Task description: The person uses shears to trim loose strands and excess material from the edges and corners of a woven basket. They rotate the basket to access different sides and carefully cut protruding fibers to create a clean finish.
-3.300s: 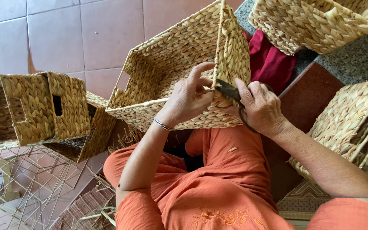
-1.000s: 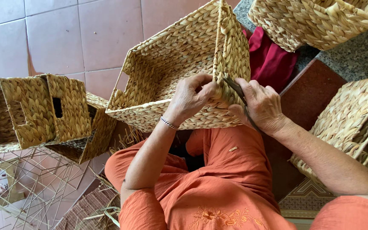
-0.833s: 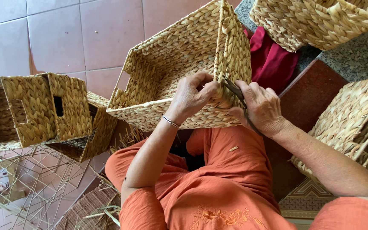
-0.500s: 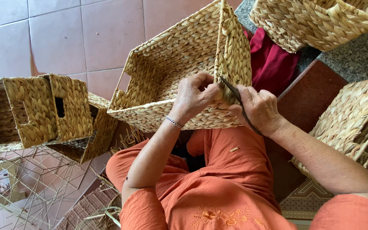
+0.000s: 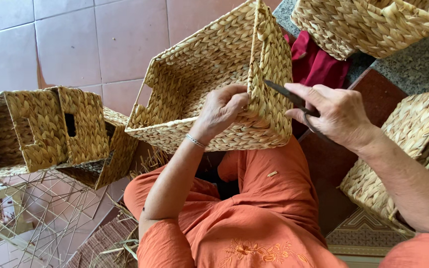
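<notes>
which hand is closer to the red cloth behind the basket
Right. The right hand, holding scissors, sits just below the red cloth. The left hand grips the basket wall, farther off across the basket corner.

Woven straw basket (image 5: 209, 74): rectangular, open-topped, tipped on its side over the lap, opening facing left-upward. Dark scissors (image 5: 294, 101): blades pointing at the basket's right corner edge, just beside it.

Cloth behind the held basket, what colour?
Dark red cloth, clearest in the head view.
</notes>
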